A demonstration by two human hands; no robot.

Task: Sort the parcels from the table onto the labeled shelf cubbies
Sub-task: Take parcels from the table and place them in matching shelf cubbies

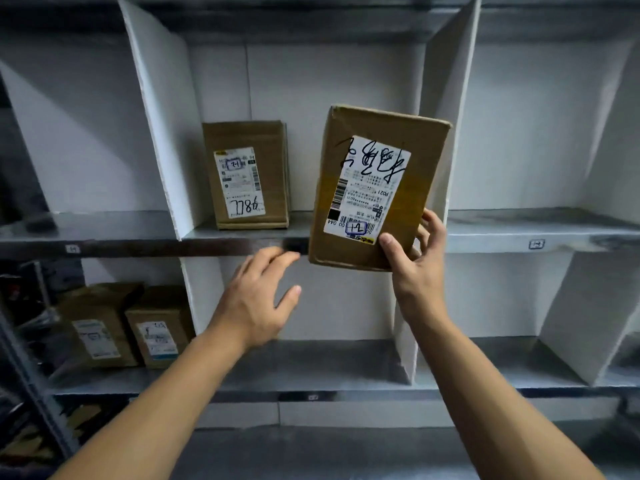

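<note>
Grey metal shelf (519, 233), white dividers. Right hand (412, 258): gripping brown parcel (375, 188) by lower right corner, upright before middle cubby. Left hand (259, 292): empty, fingers spread. Second parcel (247, 174): standing far left inside that cubby.

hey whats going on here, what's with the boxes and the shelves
A person is sorting cardboard parcels into white-divided shelf cubbies. The right hand grips a labelled parcel by its lower corner, held upright in front of the middle cubby. The left hand is open and empty, just below that shelf's edge. One parcel already stands in that cubby, and two more sit in the lower-left one.
</note>
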